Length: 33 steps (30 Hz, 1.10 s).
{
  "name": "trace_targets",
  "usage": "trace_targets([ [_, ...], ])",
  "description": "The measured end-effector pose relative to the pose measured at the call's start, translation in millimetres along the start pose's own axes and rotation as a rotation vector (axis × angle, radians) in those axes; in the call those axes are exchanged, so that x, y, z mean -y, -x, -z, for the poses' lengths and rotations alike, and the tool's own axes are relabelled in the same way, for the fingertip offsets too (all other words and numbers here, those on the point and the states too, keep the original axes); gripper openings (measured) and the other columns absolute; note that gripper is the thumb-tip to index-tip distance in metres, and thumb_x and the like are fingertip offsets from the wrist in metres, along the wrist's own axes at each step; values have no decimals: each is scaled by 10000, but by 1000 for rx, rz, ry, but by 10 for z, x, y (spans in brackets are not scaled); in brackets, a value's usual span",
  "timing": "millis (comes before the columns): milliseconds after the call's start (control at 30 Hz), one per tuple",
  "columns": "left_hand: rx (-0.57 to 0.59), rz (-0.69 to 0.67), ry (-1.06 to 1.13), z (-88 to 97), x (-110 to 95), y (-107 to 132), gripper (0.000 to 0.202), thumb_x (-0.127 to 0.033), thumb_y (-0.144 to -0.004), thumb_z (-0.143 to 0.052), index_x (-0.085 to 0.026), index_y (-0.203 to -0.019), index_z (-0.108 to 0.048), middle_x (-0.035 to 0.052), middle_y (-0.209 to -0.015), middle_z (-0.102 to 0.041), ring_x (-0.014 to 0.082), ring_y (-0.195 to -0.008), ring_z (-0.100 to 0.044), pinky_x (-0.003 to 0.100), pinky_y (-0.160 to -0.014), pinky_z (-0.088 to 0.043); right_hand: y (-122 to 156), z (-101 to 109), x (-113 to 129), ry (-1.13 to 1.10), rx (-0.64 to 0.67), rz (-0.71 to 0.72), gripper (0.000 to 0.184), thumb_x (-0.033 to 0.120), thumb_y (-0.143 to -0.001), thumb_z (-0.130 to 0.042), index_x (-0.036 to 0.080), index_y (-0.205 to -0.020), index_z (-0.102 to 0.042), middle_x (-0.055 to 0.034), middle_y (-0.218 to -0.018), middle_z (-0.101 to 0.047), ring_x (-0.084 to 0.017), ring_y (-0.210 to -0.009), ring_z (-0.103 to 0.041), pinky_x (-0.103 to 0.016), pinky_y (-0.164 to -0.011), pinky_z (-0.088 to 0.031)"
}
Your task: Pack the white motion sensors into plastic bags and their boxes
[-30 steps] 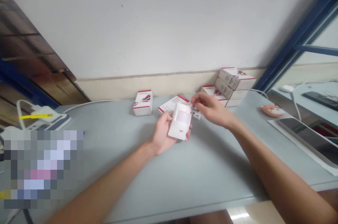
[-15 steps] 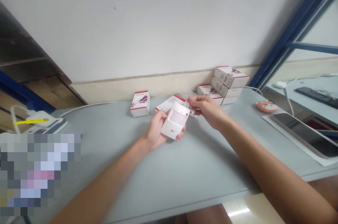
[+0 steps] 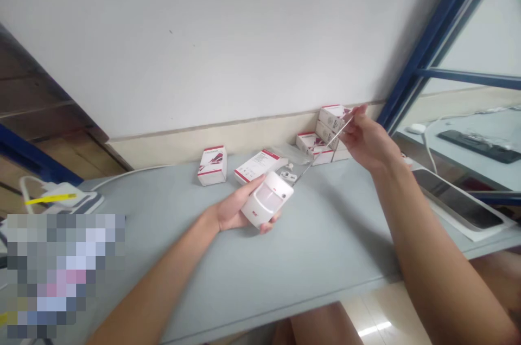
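My left hand [image 3: 232, 209] grips a white sensor-like device [image 3: 266, 200] with a red mark, held just above the grey table [image 3: 317, 247]. My right hand [image 3: 366, 139] is raised to the right, fingers pinched on a thin strip or wire [image 3: 325, 147] that stretches down-left toward the device's top. Whether the strip is still joined to the device I cannot tell. A small white part [image 3: 287, 176] lies on the table just behind the device.
Two white and red boxes [image 3: 212, 165] [image 3: 257, 165] lie near the wall, and a stack of similar boxes [image 3: 325, 133] stands behind my right hand. A tablet [image 3: 456, 201] lies at the right. White gear with a yellow tag [image 3: 57, 198] sits at the left.
My right hand has moved up and to the right, away from the device, drawing the thin strip out with it. My left hand has tilted the device and lowered it slightly.
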<state>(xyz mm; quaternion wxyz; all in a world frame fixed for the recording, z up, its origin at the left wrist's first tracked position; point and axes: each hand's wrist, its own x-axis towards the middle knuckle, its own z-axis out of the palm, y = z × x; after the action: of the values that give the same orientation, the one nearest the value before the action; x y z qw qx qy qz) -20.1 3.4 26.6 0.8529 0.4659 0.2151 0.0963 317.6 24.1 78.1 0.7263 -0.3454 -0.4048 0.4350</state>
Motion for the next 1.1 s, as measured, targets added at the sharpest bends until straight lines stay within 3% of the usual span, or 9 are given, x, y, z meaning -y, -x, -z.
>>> trace_targets([
  [133, 18, 39, 1, 19, 31, -41, 671, -763, -1005, -382, -150, -1085, -643, 92, -812, -665, 197, -603, -622, 326, -617, -456, -103, 273, 66, -35, -52, 4, 298, 440, -829, -898, 294, -782, -642, 57, -675, -503, -104, -525, -375, -249, -426, -330],
  [233, 14, 46, 19, 16, 65, -74, 668, -757, -1005, -393, -146, -1084, -653, 97, -819, -668, 200, -609, -631, 325, -618, -454, -130, 343, 56, -64, -102, 34, 288, 439, -807, -916, 293, -821, -667, 60, -707, -539, -90, -540, -400, -224, -431, -351],
  [333, -4, 10, 44, 29, 96, -82, 660, -725, -1019, -393, -128, -1089, -666, 122, -845, -688, 215, -626, -653, 335, -634, -468, -106, 228, 2, -55, -144, 53, 389, 536, -740, -945, 278, -881, -690, 54, -761, -582, -77, -556, -418, -201, -443, -380],
  [467, -18, -44, 82, 56, 120, -81, 654, -705, -1028, -387, -122, -1113, -670, 136, -861, -705, 232, -646, -672, 349, -658, -488, -26, -4, -67, -32, -67, -9, 496, 600, -705, -948, 269, -1005, -732, 39, -847, -644, -69, -586, -475, -184, -486, -442],
  [733, -34, -45, 64, 26, 131, -91, 643, -697, -1022, -429, -117, -1148, -677, 145, -861, -717, 244, -674, -696, 348, -673, -501, -26, -134, -168, -102, -103, -14, 381, 428, -712, -990, 218, -850, -703, 57, -747, -598, -45, -581, -513, -134, -488, -461],
  [867, -72, -86, 80, 0, 126, -96, 630, -671, -1039, -391, -113, -1106, -675, 157, -874, -719, 251, -672, -700, 369, -701, -510, -251, -237, -134, -159, -58, -100, 241, 241, -793, -905, 238, -945, -718, 67, -749, -610, -30, -555, -516, -115, -507, -477],
  [933, -90, -98, 108, -8, 124, -103, 625, -667, -1040, -381, -117, -1102, -672, 159, -888, -721, 252, -672, -700, 374, -707, -511, -346, -279, -118, -136, -41, -106, 270, 192, -800, -855, 265, -1024, -723, 63, -769, -629, -43, -561, -538, -132, -517, -497],
  [1100, -61, -82, 165, 21, 135, -122, 617, -651, -1028, -395, -109, -1082, -685, 165, -863, -719, 262, -659, -692, 382, -695, -501, -363, -219, -180, 1, -98, 46, 369, 197, -746, -831, 274, -1081, -697, 42, -772, -646, -97, -618, -581, -191, -513, -491],
])
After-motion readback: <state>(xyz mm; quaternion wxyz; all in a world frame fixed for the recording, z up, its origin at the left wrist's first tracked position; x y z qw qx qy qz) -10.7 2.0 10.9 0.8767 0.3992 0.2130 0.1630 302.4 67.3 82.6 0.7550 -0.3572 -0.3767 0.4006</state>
